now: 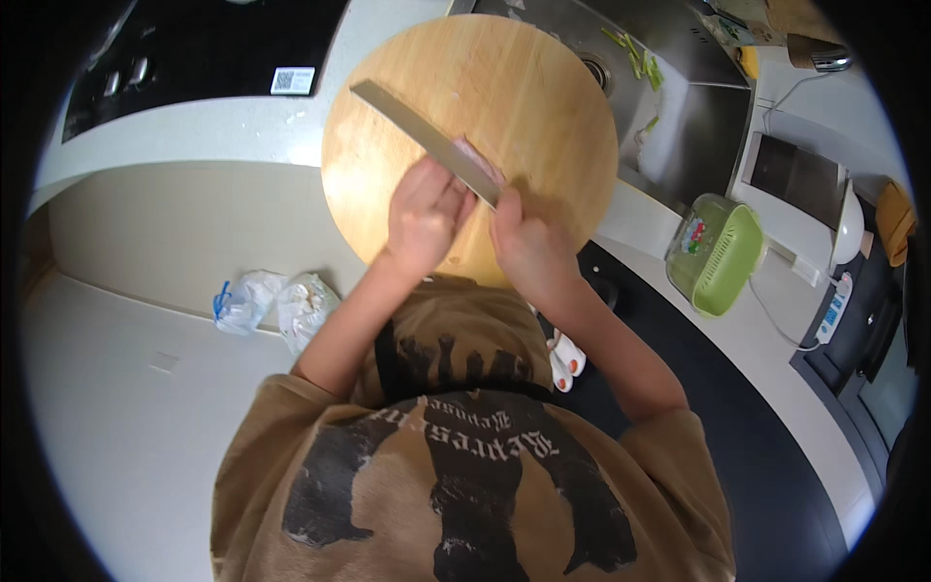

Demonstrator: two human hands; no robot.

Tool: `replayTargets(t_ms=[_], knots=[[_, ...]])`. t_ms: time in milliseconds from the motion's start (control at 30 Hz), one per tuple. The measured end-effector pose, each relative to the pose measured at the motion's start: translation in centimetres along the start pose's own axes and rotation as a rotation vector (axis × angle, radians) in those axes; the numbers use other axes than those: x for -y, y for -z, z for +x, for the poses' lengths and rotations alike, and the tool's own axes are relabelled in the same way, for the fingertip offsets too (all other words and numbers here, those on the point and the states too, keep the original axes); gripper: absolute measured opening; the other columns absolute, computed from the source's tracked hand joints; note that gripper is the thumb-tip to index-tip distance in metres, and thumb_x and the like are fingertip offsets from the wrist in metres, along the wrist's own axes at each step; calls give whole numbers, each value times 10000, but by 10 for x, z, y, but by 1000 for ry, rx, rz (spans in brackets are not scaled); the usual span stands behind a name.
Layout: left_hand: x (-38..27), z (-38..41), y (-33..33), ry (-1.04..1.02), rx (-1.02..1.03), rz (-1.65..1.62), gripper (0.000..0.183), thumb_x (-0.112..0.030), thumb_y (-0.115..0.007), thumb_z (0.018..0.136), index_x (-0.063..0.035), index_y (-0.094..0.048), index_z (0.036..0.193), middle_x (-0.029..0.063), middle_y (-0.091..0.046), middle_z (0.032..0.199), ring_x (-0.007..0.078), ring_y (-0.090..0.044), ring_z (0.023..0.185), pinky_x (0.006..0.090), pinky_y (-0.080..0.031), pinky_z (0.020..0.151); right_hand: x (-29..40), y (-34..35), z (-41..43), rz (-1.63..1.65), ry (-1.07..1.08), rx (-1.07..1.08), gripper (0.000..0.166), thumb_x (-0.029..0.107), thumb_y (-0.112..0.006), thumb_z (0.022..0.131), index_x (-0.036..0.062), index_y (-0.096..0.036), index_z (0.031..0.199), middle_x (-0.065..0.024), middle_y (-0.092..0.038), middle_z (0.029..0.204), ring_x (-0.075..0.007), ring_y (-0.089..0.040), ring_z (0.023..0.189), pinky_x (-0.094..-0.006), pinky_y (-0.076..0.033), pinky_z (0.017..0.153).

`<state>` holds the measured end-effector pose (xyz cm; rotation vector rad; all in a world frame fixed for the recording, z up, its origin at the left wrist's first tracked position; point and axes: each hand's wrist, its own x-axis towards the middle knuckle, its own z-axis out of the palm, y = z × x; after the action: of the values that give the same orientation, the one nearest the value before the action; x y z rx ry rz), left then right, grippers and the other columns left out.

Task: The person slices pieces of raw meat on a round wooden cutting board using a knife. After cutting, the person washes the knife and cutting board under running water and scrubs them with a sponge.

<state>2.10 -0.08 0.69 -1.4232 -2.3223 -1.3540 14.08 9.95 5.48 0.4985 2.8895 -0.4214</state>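
A round wooden cutting board [560,138] lies before me, its far right part reaching over the sink. My right hand [534,236] grips a kitchen knife [418,131] at its handle end, and the long, broad blade slants away to the far left above the board. Beneath the blade, a pinkish piece, apparently raw meat [480,156], shows along its far edge. Curled fingers of my left hand [425,214] hold the piece from the near side. The blade hides part of the piece and the left fingertips.
Cut green stalks [636,54] lie in the steel sink [716,138]. A black cooktop [211,51] is at far left. On the right counter stand a green plastic basket [727,254] and a power strip [835,309]. Tied plastic bags [251,302] rest on the floor at left.
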Motion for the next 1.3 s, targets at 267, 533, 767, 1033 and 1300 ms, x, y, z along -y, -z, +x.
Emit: replayTargets(t_ms=[267,533,767,1033,1300], knots=[[8,-1,-2,9,-6,-60,242,24,-752,609,8,-714,848,108,-673,904,279,-651,883,360,-548,762,-11,12,-46,59,-81,87,169,136,-515,932,-19,-450,951,-188,-593,602,-370,-631,583,-458,-491,478],[9,-7,-1,-14,13,-15,238,13,-750,627,37,-704,860,129,-669,947,299,-647,921,361,-546,774,7,17,8,132,-76,56,164,126,-499,939,-22,-438,970,-252,-594,684,-421,-612,611,-477,-495,522],[7,-11,-3,-12,-11,-35,238,16,-740,617,38,-691,848,123,-663,942,287,-641,939,356,-550,775,-11,12,-24,241,-156,171,161,142,-468,954,-17,-439,961,-264,-588,715,-455,-598,648,-532,-467,552],[10,-4,-5,-55,-59,37,234,-3,-726,599,22,-673,825,109,-644,911,265,-629,918,340,-541,749,7,25,9,265,-114,100,166,146,-474,951,-14,-444,983,-281,-591,719,-457,-595,695,-529,-460,596],[8,-9,-7,-34,-59,6,225,-13,-731,612,23,-670,825,104,-636,898,264,-624,922,337,-536,768,-20,14,-18,193,-23,180,179,147,-475,953,-24,-434,986,-297,-585,750,-490,-583,741,-546,-452,626]])
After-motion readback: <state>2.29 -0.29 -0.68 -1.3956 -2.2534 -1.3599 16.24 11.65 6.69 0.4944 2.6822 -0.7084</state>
